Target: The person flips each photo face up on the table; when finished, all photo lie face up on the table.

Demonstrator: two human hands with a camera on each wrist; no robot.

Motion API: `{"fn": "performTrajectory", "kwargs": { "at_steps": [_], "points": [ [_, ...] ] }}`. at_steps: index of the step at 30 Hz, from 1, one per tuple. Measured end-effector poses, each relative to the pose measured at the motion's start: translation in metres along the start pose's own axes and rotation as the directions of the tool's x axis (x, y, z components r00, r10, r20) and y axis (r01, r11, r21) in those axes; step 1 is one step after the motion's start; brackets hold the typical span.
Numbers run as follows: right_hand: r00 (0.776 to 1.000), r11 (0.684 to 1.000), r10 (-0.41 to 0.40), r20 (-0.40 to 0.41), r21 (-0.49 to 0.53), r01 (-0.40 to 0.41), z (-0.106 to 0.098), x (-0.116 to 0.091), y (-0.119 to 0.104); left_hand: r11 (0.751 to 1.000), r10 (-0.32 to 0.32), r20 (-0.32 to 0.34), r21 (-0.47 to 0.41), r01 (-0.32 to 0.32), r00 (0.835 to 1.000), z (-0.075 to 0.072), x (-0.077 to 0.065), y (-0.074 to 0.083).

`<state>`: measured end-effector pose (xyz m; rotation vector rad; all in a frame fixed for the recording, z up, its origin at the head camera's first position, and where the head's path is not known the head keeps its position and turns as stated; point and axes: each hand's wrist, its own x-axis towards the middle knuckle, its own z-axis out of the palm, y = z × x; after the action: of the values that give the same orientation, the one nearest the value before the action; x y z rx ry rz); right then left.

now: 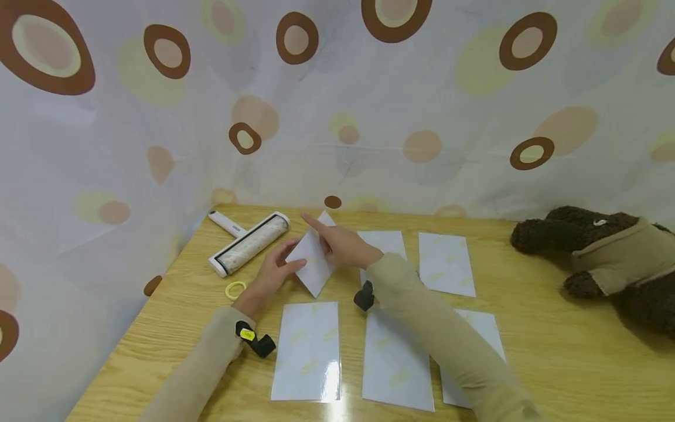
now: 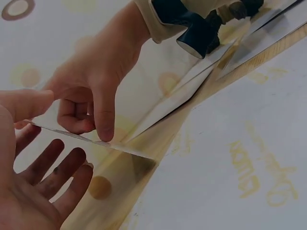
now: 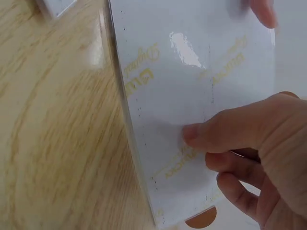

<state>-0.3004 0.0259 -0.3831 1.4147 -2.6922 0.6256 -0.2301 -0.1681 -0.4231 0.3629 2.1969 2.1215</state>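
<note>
And here the left hand (image 1: 274, 269) has a white sheet (image 1: 314, 272) pinched, thumb on its face! The right hand (image 1: 345, 243) stretches out its index finger, thumb touching that sheet; whether it grips, I can't tell. The sheet tilts over the worktop (image 1: 532, 363), long axis running lower left to upper right, far corner pointing at the spotted backdrop (image 1: 474, 193). Just left, a lint roller (image 1: 250, 243); rightward and nearer, five more sheets (image 1: 307, 351)!

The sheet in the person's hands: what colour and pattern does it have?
The sheet is white with faint yellow lettering, clearest in the right wrist view.
</note>
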Motion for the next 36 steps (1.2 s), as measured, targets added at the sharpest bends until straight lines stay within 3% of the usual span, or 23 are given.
{"fn": "performTrajectory", "kwargs": {
  "at_steps": [5, 11, 18, 23, 26, 31, 36],
  "points": [
    [0.997, 0.999, -0.043, -0.058, -0.011, 0.042, 0.000, 0.002, -0.001, 0.994, 0.103, 0.065, -0.028, -0.102, 0.993, 0.002, -0.001, -0.001],
    [0.989, 0.997, -0.053, -0.141, 0.045, 0.060, 0.002, 0.002, 0.001, 0.992, 0.121, 0.136, -0.001, -0.122, 0.983, 0.001, -0.003, -0.003],
    [0.994, 0.966, 0.062, -0.095, 0.257, -0.036, 0.001, -0.005, -0.001, 0.977, 0.195, 0.183, 0.055, -0.208, 0.964, 0.002, -0.003, -0.009],
    [0.989, 0.909, 0.140, -0.044, 0.402, -0.111, -0.001, -0.011, 0.000, 0.940, 0.254, 0.237, 0.167, -0.297, 0.938, 0.006, -0.001, -0.011],
    [0.987, 0.886, 0.160, -0.021, 0.445, -0.134, -0.002, -0.015, 0.003, 0.927, 0.240, 0.237, 0.234, -0.295, 0.941, 0.009, 0.000, -0.013],
    [0.989, 0.890, 0.145, 0.030, 0.433, -0.144, -0.006, -0.020, 0.007, 0.890, 0.194, 0.183, 0.381, -0.252, 0.964, 0.009, 0.000, -0.016],
    [0.987, 0.920, 0.143, 0.071, 0.358, -0.159, -0.012, -0.024, 0.013, 0.803, 0.220, 0.150, 0.532, -0.267, 0.964, 0.007, 0.000, -0.017]
  ]
}}
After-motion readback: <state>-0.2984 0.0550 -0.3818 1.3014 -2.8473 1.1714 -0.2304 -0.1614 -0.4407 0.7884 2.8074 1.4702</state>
